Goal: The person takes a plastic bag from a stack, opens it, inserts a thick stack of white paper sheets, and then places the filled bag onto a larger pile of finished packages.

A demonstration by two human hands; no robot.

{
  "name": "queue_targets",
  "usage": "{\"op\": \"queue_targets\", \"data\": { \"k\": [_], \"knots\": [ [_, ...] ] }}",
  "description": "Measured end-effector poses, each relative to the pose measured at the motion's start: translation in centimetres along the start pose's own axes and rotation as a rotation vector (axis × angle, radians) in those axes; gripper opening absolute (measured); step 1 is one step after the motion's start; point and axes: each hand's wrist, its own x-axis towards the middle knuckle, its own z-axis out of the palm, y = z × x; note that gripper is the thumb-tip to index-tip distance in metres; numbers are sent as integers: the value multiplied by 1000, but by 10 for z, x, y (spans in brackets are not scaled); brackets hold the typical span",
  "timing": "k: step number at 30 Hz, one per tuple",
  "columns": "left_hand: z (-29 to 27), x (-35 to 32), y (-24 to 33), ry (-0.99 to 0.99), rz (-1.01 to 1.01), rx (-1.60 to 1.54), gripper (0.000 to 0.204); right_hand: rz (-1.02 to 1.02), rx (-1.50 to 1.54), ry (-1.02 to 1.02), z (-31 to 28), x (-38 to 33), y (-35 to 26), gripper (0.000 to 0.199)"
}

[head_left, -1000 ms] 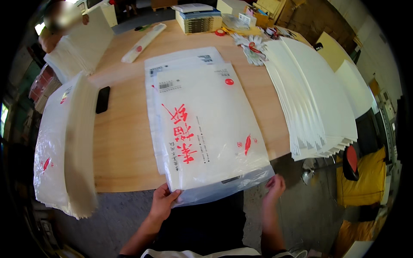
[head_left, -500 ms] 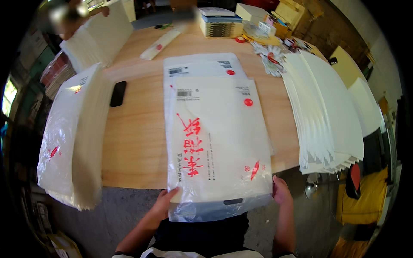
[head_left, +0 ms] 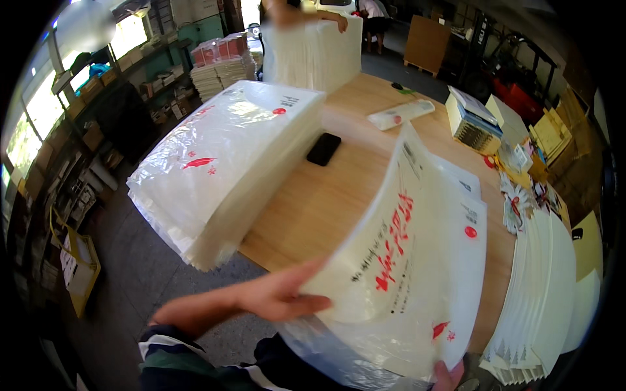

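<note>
A clear plastic bag of white paper sheets (head_left: 417, 280), printed in red and black, is lifted and bowed in front of me. My left hand (head_left: 287, 292) grips its left edge, thumb on top. At its lower right corner my right hand (head_left: 448, 376) pinches the bag; part of that hand is cut off by the frame's lower edge. Under the held bag, another printed bag (head_left: 464, 177) lies on the wooden table (head_left: 293, 215). To the left rises a tall stack of similar filled bags (head_left: 222, 153).
A black phone (head_left: 324, 149) lies beside the stack. Fanned white sheets (head_left: 538, 293) and work gloves (head_left: 514, 199) are on the right. Farther back are a rolled packet (head_left: 401, 115), boxes (head_left: 475, 120) and another tall white stack (head_left: 313, 55) with a person's arm over it.
My view has swung left. The held bag has come up off the table and bent, its left side raised by my left hand. Both hands keep hold of it.
</note>
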Motion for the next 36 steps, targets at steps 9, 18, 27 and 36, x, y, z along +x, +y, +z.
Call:
{"op": "queue_targets", "data": {
  "k": [9,18,27,36],
  "knots": [
    [-212,-56,113,673,19,120,65,-190,493,-583,244,55,-105,43],
    [-432,-202,15,758,-682,826,49,-662,41,-600,522,12,-43,32],
    [-427,-230,-19,982,-458,841,50,-67,114,-1012,482,-5,-81,51],
    [-449,-208,-45,931,-519,1198,52,-188,-39,-919,489,-12,-80,89]
  ]
}}
